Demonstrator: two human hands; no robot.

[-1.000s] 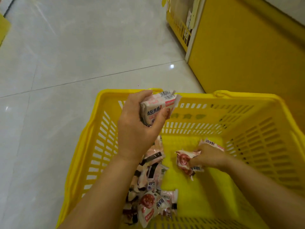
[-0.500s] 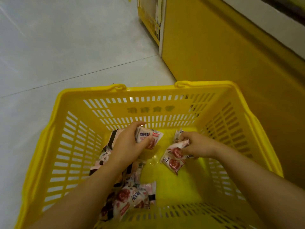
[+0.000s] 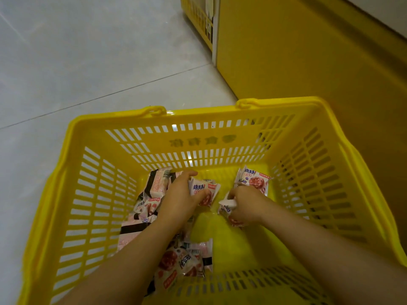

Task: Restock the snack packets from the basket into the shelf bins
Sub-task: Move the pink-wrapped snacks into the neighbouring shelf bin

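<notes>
A yellow slotted plastic basket [image 3: 198, 148] stands on the floor below me. Several pink-and-white snack packets [image 3: 154, 190] lie along its left side and near its front wall. Both my hands are down inside it. My left hand [image 3: 178, 199] grips a pink-and-white packet [image 3: 206, 191] between thumb and fingers near the basket's far wall. My right hand [image 3: 244, 205] clutches another packet [image 3: 226, 208] close to the bottom. One more packet [image 3: 253, 179] leans in the far right corner, just beyond my right hand.
A yellow cabinet side [image 3: 286, 51] rises close on the right of the basket. Beyond it a yellow wire shelf edge [image 3: 198, 16] shows at the top. Pale grey floor tiles [image 3: 88, 62] spread to the left and ahead.
My left hand has come down from above the basket's rim, packet still in it, to the basket's bottom. My right hand stays low, holding its packet. The view has shifted.
</notes>
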